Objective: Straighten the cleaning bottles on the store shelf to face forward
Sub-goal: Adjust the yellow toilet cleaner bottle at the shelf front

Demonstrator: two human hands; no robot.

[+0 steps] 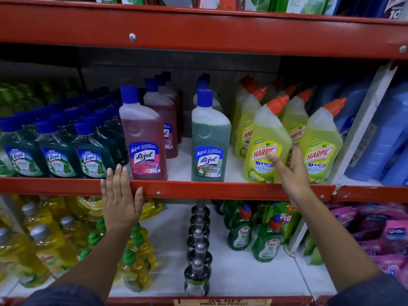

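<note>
My right hand (289, 171) grips the lower right side of a yellow-green Harpic bottle (263, 142) with an orange cap, standing at the front of the middle shelf, label facing me. A second front Harpic bottle (321, 149) stands just right of it. To the left stand a green Lizol bottle (209, 146) and a pink Lizol bottle (143, 138), both labels forward. My left hand (120, 199) lies flat with fingers spread on the red shelf edge (198, 191), below the pink Lizol, holding nothing.
Small dark green Lizol bottles (57, 151) fill the shelf's left part. Blue bottles (379, 140) lean at the far right behind a white divider (362, 122). More Harpic bottles stand behind. The lower shelf holds yellow bottles (44, 244), Pril bottles (242, 230) and pink pouches (379, 235).
</note>
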